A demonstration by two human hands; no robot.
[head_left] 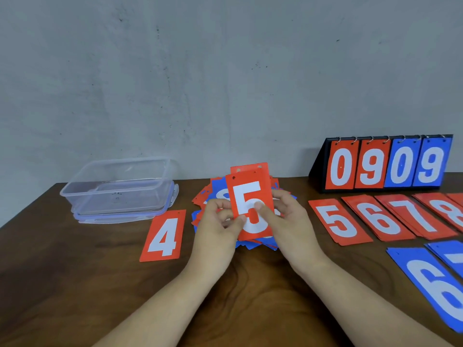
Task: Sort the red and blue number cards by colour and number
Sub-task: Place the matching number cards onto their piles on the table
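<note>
- Both hands were on one card: the left hand pinched the lower left edge of the red 5 card between thumb and fingers. The right hand gripped its right side, thumb pressed on the white numeral.
- That card was held upright above the unsorted heap of red and blue cards at mid-table. A second red card showed just behind it, and whether it sat in the same grip could not be told.
- Judging by the layout, the step in hand was placing this 5. Its home would be the red 5 pile to the right, which lay beside the red 6 pile, the red 7 pile and the red 8 pile.
- To do it well, the person would need to separate the front card alone and let one hand go. It should then go down squarely on the 5s, numeral up like its neighbours, without nudging the 6s just beside.
- A lone red 4 card lay left of the heap. The blue 6 pile and another blue pile, cut off by the frame, sat in a nearer row at the right.
- The surface was a dark wooden table. A clear plastic container stood on its lid at the back left. A flip scoreboard reading 0 9 0 9 stood at the back right, against a bare grey wall.
</note>
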